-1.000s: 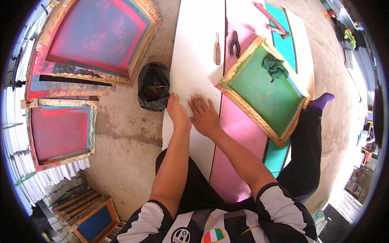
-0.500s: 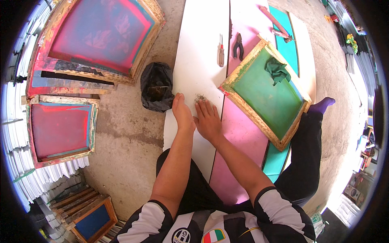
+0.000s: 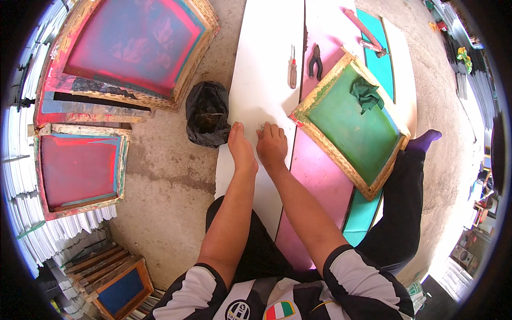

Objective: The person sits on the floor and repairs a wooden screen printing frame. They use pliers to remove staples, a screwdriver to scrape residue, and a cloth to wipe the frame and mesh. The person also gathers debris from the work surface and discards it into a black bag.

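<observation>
My left hand (image 3: 242, 149) stands on its edge on the white board (image 3: 266, 69), fingers straight and together, holding nothing. It is right beside a black plastic bag (image 3: 207, 114), which gapes and has some dark, loose matter inside. My right hand (image 3: 272, 144) rests on the same board, a little to the right, with its fingers curled under. A trace of small dark bits (image 3: 262, 127) shows by its fingertips; what lies under the fingers is hidden. Farther off lie a screwdriver (image 3: 293, 72) and pliers (image 3: 316, 61).
Right of my hands, a wooden-framed green screen (image 3: 346, 120) with a dark green cloth (image 3: 367, 95) on it lies across pink and teal boards. A hammer (image 3: 368, 33) lies beyond. Red-stained screens (image 3: 80, 170) and a blue-panelled frame (image 3: 122, 290) are at the left.
My right hand has gone from flat with spread fingers to curled over the pile of dark bits, now mostly out of sight. My left hand has hardly moved.
</observation>
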The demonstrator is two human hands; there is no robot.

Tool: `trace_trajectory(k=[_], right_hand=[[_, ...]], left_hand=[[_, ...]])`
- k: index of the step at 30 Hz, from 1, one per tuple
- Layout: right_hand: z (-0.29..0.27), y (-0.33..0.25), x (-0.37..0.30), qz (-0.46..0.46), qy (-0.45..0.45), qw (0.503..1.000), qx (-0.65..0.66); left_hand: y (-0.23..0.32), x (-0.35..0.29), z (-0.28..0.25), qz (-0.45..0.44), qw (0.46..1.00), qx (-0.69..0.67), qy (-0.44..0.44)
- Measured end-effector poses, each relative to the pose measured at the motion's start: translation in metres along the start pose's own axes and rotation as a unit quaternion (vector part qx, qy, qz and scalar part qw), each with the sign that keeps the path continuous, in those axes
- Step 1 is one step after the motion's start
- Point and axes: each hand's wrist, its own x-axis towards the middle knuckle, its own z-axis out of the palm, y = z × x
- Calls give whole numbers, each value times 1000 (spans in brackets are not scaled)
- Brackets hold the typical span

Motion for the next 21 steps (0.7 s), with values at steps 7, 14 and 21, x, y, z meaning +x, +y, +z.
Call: trace_trajectory(k=[7, 14, 21], right_hand=[[4, 21, 3, -121, 0, 993, -6], [-6, 41, 18, -207, -81, 975, 9], [-20, 37, 45, 49, -122, 974, 183]], left_hand=[[-3, 6, -3, -4, 1000, -4, -3], [-27, 23, -10, 23, 999, -1, 29], [-3, 0, -10, -200, 973, -79, 86]])
